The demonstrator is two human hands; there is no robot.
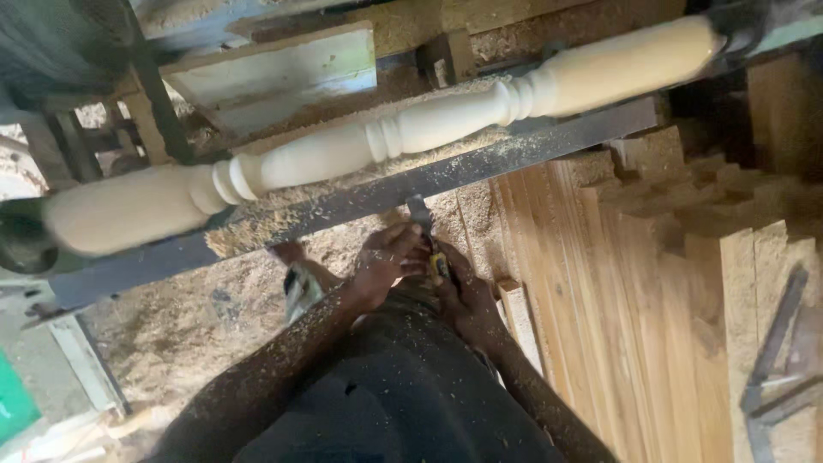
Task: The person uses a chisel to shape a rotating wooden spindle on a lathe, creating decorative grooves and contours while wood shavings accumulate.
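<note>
Gripping a narrow chisel (426,233) low in the middle of the frame, both hands meet just under the dark metal tool rest (360,199) that runs slantwise from lower left to upper right. The left hand (383,264) has its grip curled shut around the chisel's shaft, fingers wrapped over the top. The right hand (464,296) sits just beside it, its grip closed around the lower part of the tool, where a bit of yellow on the handle shows between the two hands. The chisel's dark blade points up toward the tool rest and reaches its lower edge; whether it touches the wood beyond cannot be told.

Above the rest, a pale turned wooden spindle (386,137) stretches across the frame from the left edge to the upper right, with rings and beads cut at two places along it. Its ends sit in the lathe mounts at the far left and upper right. Sawdust (214,300) lies thick beneath it and dusts both forearms. Stacked wooden planks (634,300) fill the right side of the frame.
</note>
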